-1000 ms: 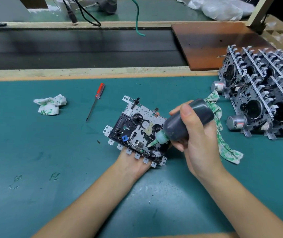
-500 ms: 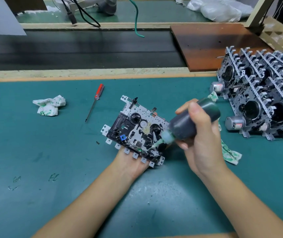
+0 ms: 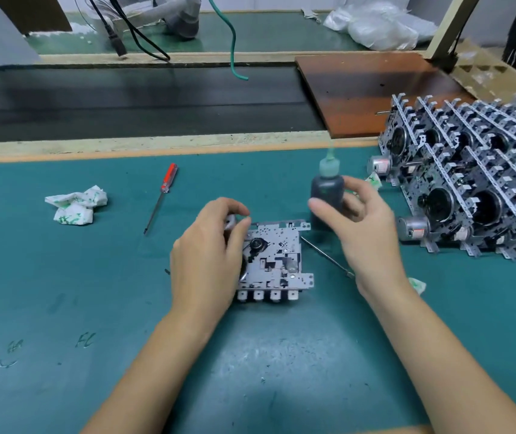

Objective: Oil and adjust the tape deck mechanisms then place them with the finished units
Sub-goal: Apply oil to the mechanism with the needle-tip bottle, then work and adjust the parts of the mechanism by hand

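Note:
A tape deck mechanism lies flat on the green mat, metal plate up, with its row of white keys toward me. My left hand covers its left side, fingers curled over the edge and the small motor there. To its upper right a dark oil bottle with a pale green nozzle stands upright. My right hand holds it loosely, thumb in front and fingers behind. The finished units stand stacked in rows at the right.
A red-handled screwdriver and a crumpled tissue lie to the left. A thin metal tool lies just right of the mechanism. Rag pieces show behind my right wrist. A brown board and a dark conveyor belt run behind.
The mechanism went from tilted on my left palm, parts up, to flat on the mat, plate up. My right hand lifted the bottle off it and stood it upright.

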`<action>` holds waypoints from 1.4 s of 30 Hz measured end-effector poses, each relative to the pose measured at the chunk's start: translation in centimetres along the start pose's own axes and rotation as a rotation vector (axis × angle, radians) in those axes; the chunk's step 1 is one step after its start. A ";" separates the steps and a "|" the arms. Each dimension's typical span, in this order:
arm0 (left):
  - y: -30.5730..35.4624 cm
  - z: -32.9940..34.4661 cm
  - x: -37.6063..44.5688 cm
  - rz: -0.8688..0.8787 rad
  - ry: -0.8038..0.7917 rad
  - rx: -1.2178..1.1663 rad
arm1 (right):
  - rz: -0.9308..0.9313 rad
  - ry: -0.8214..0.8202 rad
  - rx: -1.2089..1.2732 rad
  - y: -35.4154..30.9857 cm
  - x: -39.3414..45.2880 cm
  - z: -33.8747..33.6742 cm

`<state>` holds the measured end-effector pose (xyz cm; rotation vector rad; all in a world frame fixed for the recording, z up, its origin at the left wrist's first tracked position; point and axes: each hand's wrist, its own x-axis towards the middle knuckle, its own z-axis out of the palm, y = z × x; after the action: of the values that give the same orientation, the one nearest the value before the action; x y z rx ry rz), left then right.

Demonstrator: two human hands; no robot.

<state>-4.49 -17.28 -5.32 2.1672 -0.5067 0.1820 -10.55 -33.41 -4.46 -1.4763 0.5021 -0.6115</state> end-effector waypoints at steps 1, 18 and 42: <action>0.2 0.0 -0.1 0.030 0.005 0.068 | -0.022 -0.021 -0.052 0.5 0.2 0.0; -2.3 -2.3 2.5 -0.037 -0.449 -0.128 | -0.459 -0.771 -1.156 -2.1 -1.8 0.1; -1.6 -1.4 -0.2 -0.738 -1.021 -1.593 | 0.435 -1.059 0.322 -1.4 -4.7 1.5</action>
<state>-3.95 -15.28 -5.76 0.5724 -0.1630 -1.3239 -13.24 -29.16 -3.24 -1.1293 -0.1199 0.4375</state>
